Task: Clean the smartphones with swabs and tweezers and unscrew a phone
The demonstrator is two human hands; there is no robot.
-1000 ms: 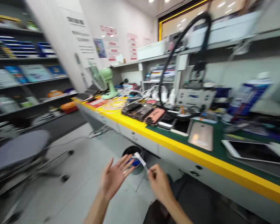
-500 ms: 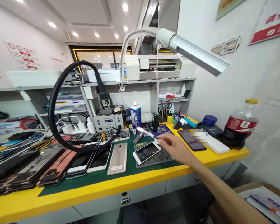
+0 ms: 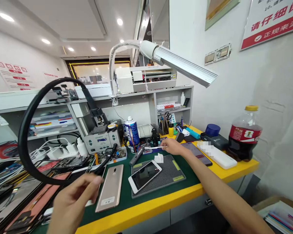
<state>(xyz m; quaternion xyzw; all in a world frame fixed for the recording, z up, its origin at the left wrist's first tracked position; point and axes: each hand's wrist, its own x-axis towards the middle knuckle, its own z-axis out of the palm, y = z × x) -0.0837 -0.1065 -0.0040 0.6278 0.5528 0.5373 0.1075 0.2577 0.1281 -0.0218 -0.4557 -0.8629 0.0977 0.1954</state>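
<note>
My right hand (image 3: 172, 146) pinches a slim white stick (image 3: 155, 148) that points left, just behind the perforated grey mat (image 3: 169, 175). On this mat lie a white-framed phone (image 3: 145, 176) with a dark screen and a small crumpled white tissue (image 3: 159, 158). A grey pen-shaped tool (image 3: 137, 156) rests at the mat's back left corner, near the stick's tip. At lower left, my left hand (image 3: 74, 198) hovers over several phones, fingers loosely curled and thumb apart; I see nothing in it. Beside it lies a gold phone (image 3: 110, 187), back side up.
A black hose (image 3: 21, 136) loops in front on the left. Behind the mat stand a blue spray can (image 3: 132, 135) and a soldering station (image 3: 104, 141). To the right are a white box (image 3: 219, 156) and a cola bottle (image 3: 245, 135). A lamp (image 3: 185, 65) hangs overhead.
The view has turned right and come closer. My left hand has entered at lower left. My right hand has moved back with the white stick, and the tissue now lies on the mat.
</note>
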